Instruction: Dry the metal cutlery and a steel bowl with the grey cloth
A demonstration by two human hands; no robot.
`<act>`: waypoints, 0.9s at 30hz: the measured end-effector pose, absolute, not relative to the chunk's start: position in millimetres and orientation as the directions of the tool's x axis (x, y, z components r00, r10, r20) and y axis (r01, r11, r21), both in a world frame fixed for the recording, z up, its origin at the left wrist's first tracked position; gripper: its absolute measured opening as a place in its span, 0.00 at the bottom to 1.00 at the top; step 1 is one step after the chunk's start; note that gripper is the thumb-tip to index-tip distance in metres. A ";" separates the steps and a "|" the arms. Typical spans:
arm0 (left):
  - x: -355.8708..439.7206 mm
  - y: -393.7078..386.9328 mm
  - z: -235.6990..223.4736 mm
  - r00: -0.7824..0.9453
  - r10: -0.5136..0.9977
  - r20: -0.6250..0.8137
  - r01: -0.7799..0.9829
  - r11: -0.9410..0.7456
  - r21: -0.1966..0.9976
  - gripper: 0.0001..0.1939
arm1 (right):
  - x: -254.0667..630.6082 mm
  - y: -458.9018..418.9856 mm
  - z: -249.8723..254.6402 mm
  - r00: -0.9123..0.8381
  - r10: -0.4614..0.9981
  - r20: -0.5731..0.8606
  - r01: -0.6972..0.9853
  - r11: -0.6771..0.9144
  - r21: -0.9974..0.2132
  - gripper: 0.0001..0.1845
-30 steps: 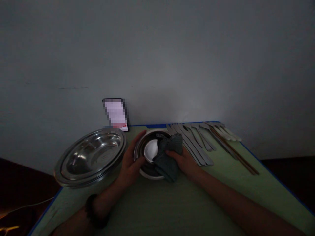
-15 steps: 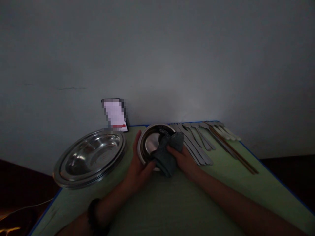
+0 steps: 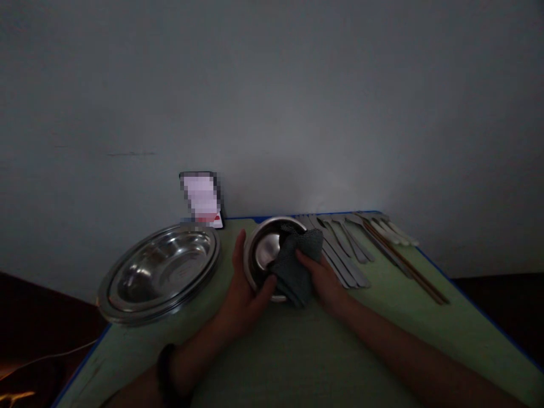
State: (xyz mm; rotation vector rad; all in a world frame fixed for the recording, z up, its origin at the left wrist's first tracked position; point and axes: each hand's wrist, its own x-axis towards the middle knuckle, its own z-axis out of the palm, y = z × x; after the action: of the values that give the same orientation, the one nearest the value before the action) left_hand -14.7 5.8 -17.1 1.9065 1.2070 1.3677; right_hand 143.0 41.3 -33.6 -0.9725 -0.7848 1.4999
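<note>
My left hand (image 3: 245,289) grips a small metal bowl (image 3: 267,249) by its left side, the thumb at the near rim and the fingers along the outside. The bowl is tilted with its inside facing me. A dark grey-green cloth (image 3: 295,269) covers the bowl's right part and hangs over the near rim. My right hand (image 3: 325,280) is closed on this cloth, thumb on top, pressing it against the bowl's right side. The fingers beneath the cloth are hidden.
Stacked metal basins (image 3: 164,272) stand on the green table (image 3: 272,362) at left. A phone (image 3: 202,195) leans on the wall behind them. On the right lie several knives (image 3: 344,266), forks and spoons (image 3: 352,241), brown chopsticks (image 3: 408,260) and white-looking spoons (image 3: 395,232).
The whole view has shifted slightly, so everything appears a little further right. Both hands keep their hold on the bowl and the cloth, with the cloth's folds slightly changed.
</note>
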 end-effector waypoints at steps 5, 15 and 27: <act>-11.6 4.0 -20.2 0.116 0.792 0.599 0.445 -0.581 0.682 0.46 | 144.2 41.2 -34.4 -0.031 0.993 -0.116 -0.404 -0.119 -0.907 0.20; -30.4 10.9 -10.8 0.147 0.817 0.558 0.041 -0.569 0.822 0.34 | 146.0 32.1 -21.2 -0.032 0.996 -0.080 -0.226 -0.085 -0.970 0.16; -30.9 16.5 -11.7 0.080 0.866 0.494 -0.003 -0.495 0.869 0.32 | 147.9 36.4 -22.1 -0.077 0.994 -0.076 -0.157 -0.088 -0.984 0.18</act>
State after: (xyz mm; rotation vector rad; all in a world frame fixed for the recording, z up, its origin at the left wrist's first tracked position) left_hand -30.9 16.5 -11.7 1.6284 0.8715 1.5058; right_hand 147.9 36.4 -22.1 -1.1137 -1.0994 1.3932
